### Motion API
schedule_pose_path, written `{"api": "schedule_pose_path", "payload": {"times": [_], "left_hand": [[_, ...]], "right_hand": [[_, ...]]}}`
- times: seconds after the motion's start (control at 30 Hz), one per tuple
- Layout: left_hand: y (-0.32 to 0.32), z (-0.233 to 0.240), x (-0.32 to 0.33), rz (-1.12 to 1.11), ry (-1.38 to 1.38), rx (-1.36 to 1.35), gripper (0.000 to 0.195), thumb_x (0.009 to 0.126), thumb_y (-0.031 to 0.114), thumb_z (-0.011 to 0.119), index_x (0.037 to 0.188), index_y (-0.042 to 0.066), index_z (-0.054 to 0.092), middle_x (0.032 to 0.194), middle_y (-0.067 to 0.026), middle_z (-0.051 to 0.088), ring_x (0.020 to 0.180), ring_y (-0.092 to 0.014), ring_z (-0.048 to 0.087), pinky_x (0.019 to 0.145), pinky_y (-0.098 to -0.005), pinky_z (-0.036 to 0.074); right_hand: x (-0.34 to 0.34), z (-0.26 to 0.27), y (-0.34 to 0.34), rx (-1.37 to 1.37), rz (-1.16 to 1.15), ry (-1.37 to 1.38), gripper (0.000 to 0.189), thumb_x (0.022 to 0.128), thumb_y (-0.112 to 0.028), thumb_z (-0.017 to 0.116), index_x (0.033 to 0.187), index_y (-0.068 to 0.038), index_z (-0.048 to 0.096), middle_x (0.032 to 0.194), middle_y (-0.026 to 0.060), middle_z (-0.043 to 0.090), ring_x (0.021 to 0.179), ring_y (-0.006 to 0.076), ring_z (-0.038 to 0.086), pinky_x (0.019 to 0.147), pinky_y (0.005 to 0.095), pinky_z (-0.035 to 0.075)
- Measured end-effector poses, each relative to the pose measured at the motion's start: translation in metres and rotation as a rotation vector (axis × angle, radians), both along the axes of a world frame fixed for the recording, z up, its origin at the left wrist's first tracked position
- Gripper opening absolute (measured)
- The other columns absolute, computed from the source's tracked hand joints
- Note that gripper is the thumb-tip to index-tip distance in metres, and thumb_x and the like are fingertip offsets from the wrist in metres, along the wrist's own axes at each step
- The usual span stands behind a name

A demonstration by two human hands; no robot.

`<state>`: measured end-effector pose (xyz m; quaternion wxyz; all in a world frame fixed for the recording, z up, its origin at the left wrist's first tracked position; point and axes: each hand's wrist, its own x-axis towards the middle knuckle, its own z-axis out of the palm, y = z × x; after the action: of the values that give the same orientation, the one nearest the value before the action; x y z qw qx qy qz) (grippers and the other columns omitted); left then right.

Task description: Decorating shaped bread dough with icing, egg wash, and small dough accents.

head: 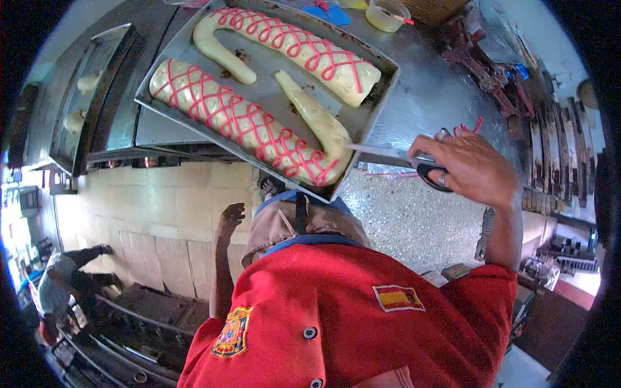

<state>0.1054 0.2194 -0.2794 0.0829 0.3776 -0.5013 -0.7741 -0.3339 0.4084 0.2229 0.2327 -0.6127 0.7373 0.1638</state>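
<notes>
A metal baking tray (160, 114) holds two cane-shaped dough loaves. The lower loaf (213, 111) and the upper loaf (291, 36) both carry looping pink strips along their thick parts; their thin curved ends are plain. In my right hand (473, 167) is a pair of scissors with black handles (429, 172). Its blades reach left over the tray's edge to the bend of the lower loaf's thin end; whether they touch the dough I cannot tell. Pink strands show just behind the hand. My left hand (232, 218) hangs beside my body, below the tray, fingers loosely bent and holding nothing.
A plastic tub (386, 14) with a red-tipped tool stands on the metal table (412, 77) beyond the tray. Another tray (82, 104) with dough balls lies at left. A dark red metal device (485, 72) stands at right. Another person (60, 281) bends over at lower left.
</notes>
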Motion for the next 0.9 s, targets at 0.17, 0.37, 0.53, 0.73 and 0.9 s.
{"api": "schedule_pose_path", "payload": {"times": [0.17, 0.37, 0.53, 0.73, 0.9], "left_hand": [[0.048, 0.000, 0.002, 0.089, 0.061, 0.014, 0.046, 0.090, 0.040, 0.061, 0.125, 0.010, 0.057, 0.114, -0.0056, 0.063, 0.095, -0.016, 0.063, 0.078, -0.0309, 0.049], [0.085, 0.010, -0.020, 0.120, -0.179, -0.007, 0.040, 0.094, 0.038, 0.059, 0.123, 0.010, 0.059, 0.110, -0.0058, 0.065, 0.089, -0.017, 0.064, 0.076, -0.0310, 0.049], [0.106, 0.021, -0.009, 0.189, -0.219, 0.019, 0.041, 0.094, 0.039, 0.058, 0.123, 0.010, 0.058, 0.111, -0.0063, 0.064, 0.091, -0.018, 0.064, 0.078, -0.0317, 0.050], [0.096, 0.068, -0.048, 0.195, -0.250, -0.052, 0.041, 0.094, 0.038, 0.057, 0.122, 0.007, 0.059, 0.113, -0.0093, 0.064, 0.095, -0.019, 0.064, 0.082, -0.0329, 0.049], [0.074, 0.099, -0.050, 0.278, -0.142, -0.204, 0.038, 0.096, 0.036, 0.054, 0.121, 0.007, 0.059, 0.111, -0.0085, 0.064, 0.093, -0.018, 0.063, 0.081, -0.0322, 0.049]], "right_hand": [[0.011, 0.001, 0.011, 0.075, 0.137, -0.101, 0.045, 0.079, -0.021, 0.069, 0.119, -0.012, 0.049, 0.087, 0.0095, 0.059, 0.087, 0.0265, 0.059, 0.079, 0.0425, 0.037], [-0.001, -0.044, 0.021, -0.302, 0.340, -0.205, 0.042, 0.081, -0.024, 0.065, 0.119, -0.013, 0.051, 0.081, 0.0064, 0.053, 0.081, 0.0249, 0.053, 0.076, 0.0400, 0.034], [-0.008, -0.007, 0.011, -0.221, 0.374, -0.112, 0.040, 0.081, -0.016, 0.063, 0.119, -0.009, 0.049, 0.082, 0.0083, 0.056, 0.082, 0.0266, 0.056, 0.076, 0.0419, 0.036], [-0.030, -0.030, 0.016, -0.226, 0.319, -0.177, 0.036, 0.082, -0.018, 0.065, 0.114, -0.013, 0.051, 0.084, 0.0090, 0.059, 0.086, 0.0271, 0.059, 0.079, 0.0423, 0.037], [-0.055, -0.003, 0.032, -0.186, 0.107, -0.113, 0.036, 0.082, -0.013, 0.065, 0.115, -0.017, 0.050, 0.095, 0.0118, 0.064, 0.096, 0.0310, 0.062, 0.076, 0.0448, 0.042]]}}
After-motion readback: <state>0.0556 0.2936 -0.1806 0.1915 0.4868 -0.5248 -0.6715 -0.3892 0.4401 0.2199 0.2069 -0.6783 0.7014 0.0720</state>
